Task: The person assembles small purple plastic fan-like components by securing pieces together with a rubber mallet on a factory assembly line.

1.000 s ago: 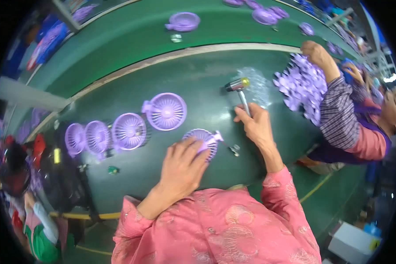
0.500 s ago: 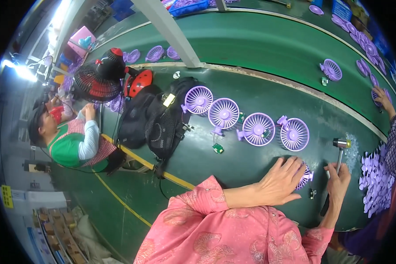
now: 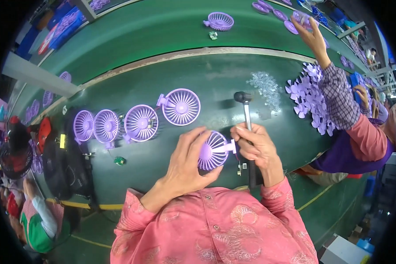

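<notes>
My left hand (image 3: 185, 160) is closed round the left side of a purple fan cage (image 3: 214, 151), its stubby neck pointing right. Thin wires and a small circuit board (image 3: 242, 167) hang by that neck. In my right hand (image 3: 260, 147) is a hammer (image 3: 247, 115) with a metal shaft and black grip, its dark head pointing away from me. The right fingertips come close to the cage's neck; whether they also pinch something small cannot be made out. Beyond my left hand, another purple fan cage (image 3: 181, 107) stands at the end of a row of several.
Purple fan blades (image 3: 310, 99) lie heaped at the right, beside a scatter of small clear pieces (image 3: 267, 90). A co-worker's arm (image 3: 341, 97) reaches over the green conveyor belt (image 3: 163, 35). Black bags (image 3: 70, 163) and a fan (image 3: 17, 152) stand at the left.
The view has swung right, so the bench appears shifted left. My left hand has gone from lying over the cage to gripping its side. The hammer stays in my right hand.
</notes>
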